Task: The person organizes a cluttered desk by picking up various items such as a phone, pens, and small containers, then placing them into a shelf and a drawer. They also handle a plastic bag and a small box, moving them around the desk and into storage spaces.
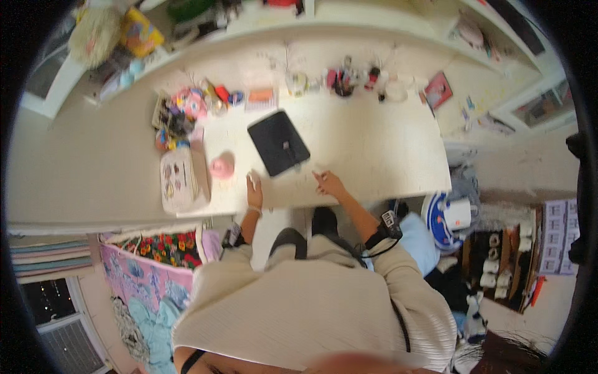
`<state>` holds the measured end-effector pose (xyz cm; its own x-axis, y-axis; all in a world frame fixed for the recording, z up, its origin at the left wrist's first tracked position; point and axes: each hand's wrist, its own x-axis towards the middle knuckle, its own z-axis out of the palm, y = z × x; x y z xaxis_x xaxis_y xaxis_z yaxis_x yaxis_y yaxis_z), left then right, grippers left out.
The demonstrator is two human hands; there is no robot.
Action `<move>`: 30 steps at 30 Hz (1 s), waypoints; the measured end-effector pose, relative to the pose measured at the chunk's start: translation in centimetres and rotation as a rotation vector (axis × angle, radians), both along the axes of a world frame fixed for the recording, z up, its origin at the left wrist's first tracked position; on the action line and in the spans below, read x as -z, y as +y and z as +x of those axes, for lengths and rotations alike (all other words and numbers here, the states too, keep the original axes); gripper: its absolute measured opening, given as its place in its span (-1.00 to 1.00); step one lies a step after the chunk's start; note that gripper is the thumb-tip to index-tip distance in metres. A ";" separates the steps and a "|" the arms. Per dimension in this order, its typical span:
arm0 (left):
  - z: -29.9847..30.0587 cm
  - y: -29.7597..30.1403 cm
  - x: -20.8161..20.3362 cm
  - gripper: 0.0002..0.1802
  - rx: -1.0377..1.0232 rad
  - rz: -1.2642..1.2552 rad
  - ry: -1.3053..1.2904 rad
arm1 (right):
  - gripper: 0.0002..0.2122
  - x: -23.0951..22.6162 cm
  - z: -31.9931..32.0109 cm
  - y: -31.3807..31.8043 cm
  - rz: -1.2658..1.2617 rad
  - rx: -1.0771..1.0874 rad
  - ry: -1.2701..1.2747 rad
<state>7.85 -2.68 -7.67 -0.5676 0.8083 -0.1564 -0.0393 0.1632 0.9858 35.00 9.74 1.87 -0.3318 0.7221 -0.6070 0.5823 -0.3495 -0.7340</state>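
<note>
A black flat case (271, 140), like a tablet or notebook cover, lies tilted on the white desk (374, 143), with a small dark strap or tag on its lower right part. My left hand (255, 194) is over the desk's front edge, below the case, its fingers closed about a small whitish thing too blurred to name. To its left sits a round pink object (221, 167). My right hand (330, 185) hovers near the case's lower right corner without touching it. Its fingers are apart and partly bent, and nothing shows in them.
A cream printed box bag (180, 181) stands at the desk's left end, below a heap of small toys (180, 115). Along the back are an orange-topped notepad (260, 98), figurines (341, 81) and a red picture frame (438, 90). A blue-and-white round appliance (439, 218) stands right of the desk.
</note>
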 end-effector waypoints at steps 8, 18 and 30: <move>3.4 5.7 1.0 -0.32 -0.117 0.070 -0.132 | -0.38 3.9 -6.3 8.8 0.633 -0.464 -0.528; 2.8 7.4 -0.9 -0.28 -0.034 -0.122 -0.008 | -0.50 2.9 -7.1 7.7 0.634 -0.573 -0.521; 0.7 7.2 -3.7 -0.32 0.206 -0.044 0.356 | -0.49 -36.1 -2.0 4.5 0.833 -0.367 0.749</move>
<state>8.53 4.52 -3.95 -0.4197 0.9075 -0.0162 0.3409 0.1741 0.9238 32.96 14.19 37.92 -0.6757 0.5902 0.4417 -0.1254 0.4985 -0.8578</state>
